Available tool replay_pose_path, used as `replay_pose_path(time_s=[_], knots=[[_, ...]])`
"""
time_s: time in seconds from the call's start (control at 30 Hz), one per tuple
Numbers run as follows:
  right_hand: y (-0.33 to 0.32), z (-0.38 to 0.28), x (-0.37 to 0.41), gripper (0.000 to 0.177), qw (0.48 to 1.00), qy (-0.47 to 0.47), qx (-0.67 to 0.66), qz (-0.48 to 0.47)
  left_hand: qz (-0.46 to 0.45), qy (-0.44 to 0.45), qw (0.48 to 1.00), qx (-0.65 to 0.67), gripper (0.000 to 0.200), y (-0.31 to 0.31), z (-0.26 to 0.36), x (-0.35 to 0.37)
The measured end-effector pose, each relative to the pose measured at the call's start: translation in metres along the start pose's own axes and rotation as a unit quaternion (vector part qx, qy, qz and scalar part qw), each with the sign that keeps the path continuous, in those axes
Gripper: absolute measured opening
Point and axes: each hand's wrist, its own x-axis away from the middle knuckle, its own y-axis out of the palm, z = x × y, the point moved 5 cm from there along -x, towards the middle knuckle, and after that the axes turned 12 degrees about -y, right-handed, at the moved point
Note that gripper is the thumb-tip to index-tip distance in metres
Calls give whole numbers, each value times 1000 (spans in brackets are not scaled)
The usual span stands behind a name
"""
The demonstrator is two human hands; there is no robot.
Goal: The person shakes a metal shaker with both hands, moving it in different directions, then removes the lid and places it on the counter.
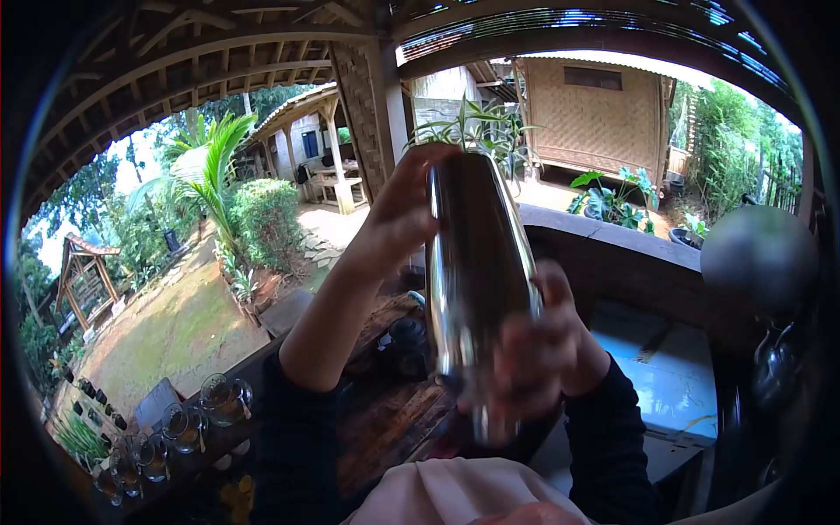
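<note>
Head view: steel shaker [477,262] held up in both my hands, above the surface [385,429].
Its long axis stands near upright, leaning slightly. My left hand [398,219] closes its grip around the top end; my right hand [547,354], blurred, wraps the lower body, nearer me. Both touch it. Glass cups [188,424] line the dark wooden surface, lower left.

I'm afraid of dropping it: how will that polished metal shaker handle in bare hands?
The shaker is probably slippery: its mirror-smooth steel shows no texture. It looks rigid, not fragile; the left hand caps its top and the right hand wraps its base without denting it. Tall and narrow, it may tip if stood down.
</note>
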Motion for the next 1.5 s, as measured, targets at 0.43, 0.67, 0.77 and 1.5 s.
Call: replay_pose_path(time_s=[0.43,0.67,0.77,1.5], knots=[[5,-13,-33,32,994,77,72,-3,-97,110,988,41,53,36,12,1],[12,65,54,56,856,508,7,98,324,-418,817,228,49,-56,-101,11],[5,27,-9,53,961,268,59,-25,26,-249,863,439,46,-8,-52,5],[84,-34,57,21,946,78,-233,211,415,-65,899,123,52,-3,-34,160]])
